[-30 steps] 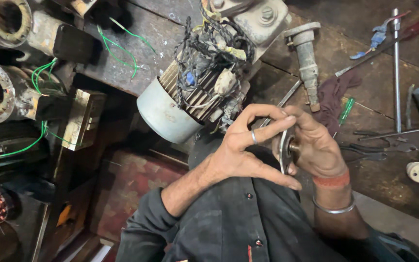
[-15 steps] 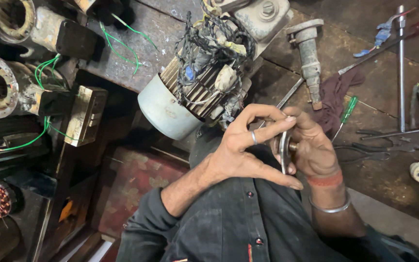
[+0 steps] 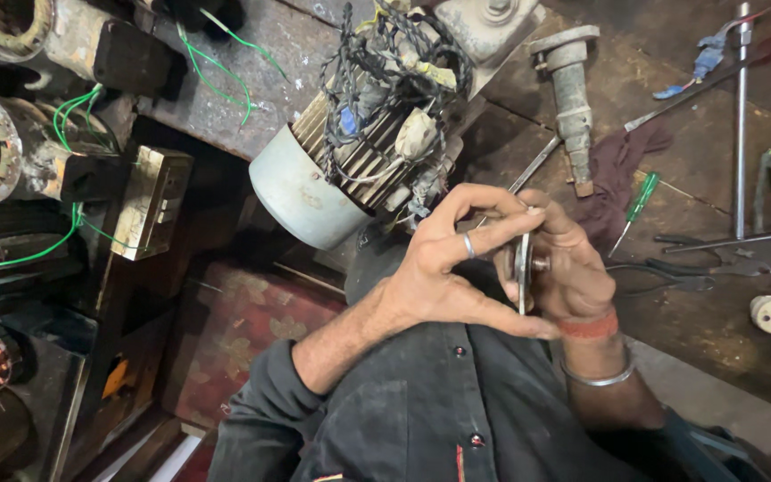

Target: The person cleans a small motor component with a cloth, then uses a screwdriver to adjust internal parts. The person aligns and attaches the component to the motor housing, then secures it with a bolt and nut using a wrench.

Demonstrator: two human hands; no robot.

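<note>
Right now the person is holding a thin round metal disc [image 3: 523, 268] edge-on between both hands, just in front of the chest and just below the finned electric motor [image 3: 359, 152] with its tangle of dark wiring. The left hand [image 3: 443, 272] is spread wide, thumb stretched under the disc and forefinger curling over its top rim, so it is pinching the rim rather than gripping it. The right hand [image 3: 573, 268] is cupping the far face, fingers closed around what looks like a small stud or bolt poking through the middle; how tightly, I cannot tell from here.

To my eye the disc is being steadied while the centre piece is being worked. Doing that well would mean keeping the left fingertips on the rim only, clear of the centre, and holding the disc square so the stud is not turning crooked. A green-handled screwdriver [image 3: 637, 207] and a pair of pliers [image 3: 671, 277] are lying near on the stained bench [image 3: 707, 339], within reach of the right hand, beside a dark rag [image 3: 617, 170].
</note>
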